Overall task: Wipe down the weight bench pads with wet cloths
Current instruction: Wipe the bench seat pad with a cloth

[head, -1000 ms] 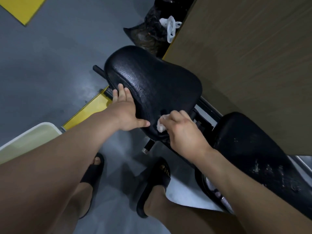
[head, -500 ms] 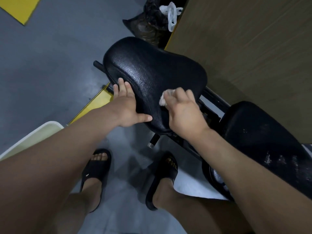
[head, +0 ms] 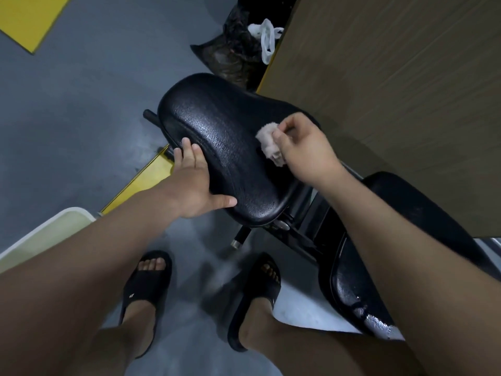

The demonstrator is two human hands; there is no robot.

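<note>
The black seat pad [head: 230,137] of the weight bench fills the middle of the view, its textured surface shining. My left hand [head: 198,183] rests on the pad's near left edge, fingers straight and thumb spread along the rim. My right hand [head: 303,147] grips a small bunched pale cloth [head: 268,143] and presses it onto the right half of the seat pad. A second black pad [head: 401,213], the longer back pad, lies to the right, partly hidden under my right forearm, with wet streaks at its near end.
A brown wooden panel [head: 393,90] stands close behind the bench on the right. A dark bag [head: 233,55] with a white plastic bag [head: 267,36] lies at the far end. A white tub [head: 48,234] sits at the left. My feet in black slides [head: 146,289] stand on grey floor.
My right hand has swept the cloth up from the seat pad's near edge to its right middle. The left hand stays on the pad's left edge. The view has shifted slightly.
</note>
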